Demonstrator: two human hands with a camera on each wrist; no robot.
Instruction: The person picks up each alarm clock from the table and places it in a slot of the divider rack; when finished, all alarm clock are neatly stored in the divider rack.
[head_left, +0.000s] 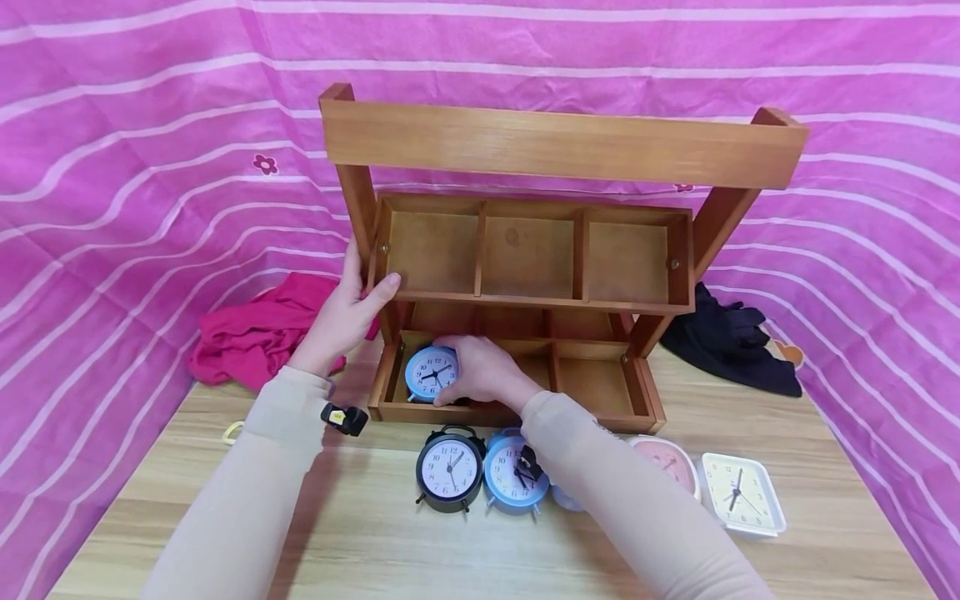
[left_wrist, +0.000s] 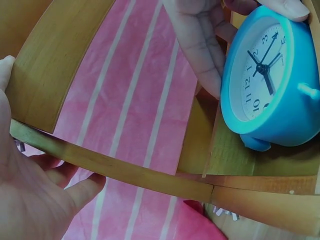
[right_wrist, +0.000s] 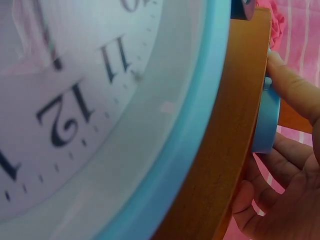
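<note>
My right hand (head_left: 483, 372) gripped the small blue clock (head_left: 431, 374), fingers curled over its top and side, holding it upright with the dial toward me inside the left compartment of the lower tray of the wooden rack (head_left: 517, 275). Reaching in from the front and right kept my wrist clear of the tray's front wall. In the left wrist view the clock (left_wrist: 272, 80) sat low against the wooden partition; whether its feet rested on the tray floor I could not tell, as the wall hid them.

My left hand (head_left: 347, 310) held the rack's left upright, thumb (head_left: 382, 289) laid along the end of the upper tray and the other fingers wrapped behind the post. The upper tray appeared to hang on pivot pins, so this grip probably steadied the frame and kept the tray from swinging while the other hand worked beneath it.

On the table (head_left: 375, 542) just in front of the rack lay a black clock (head_left: 449, 467), a second blue clock (head_left: 514, 472) partly under my right sleeve, a pink clock (head_left: 670, 460) and a square cream clock (head_left: 741, 493), all face up in a row. A red cloth (head_left: 258, 329) lay left of the rack, a dark cloth (head_left: 731, 342) to the right.
</note>
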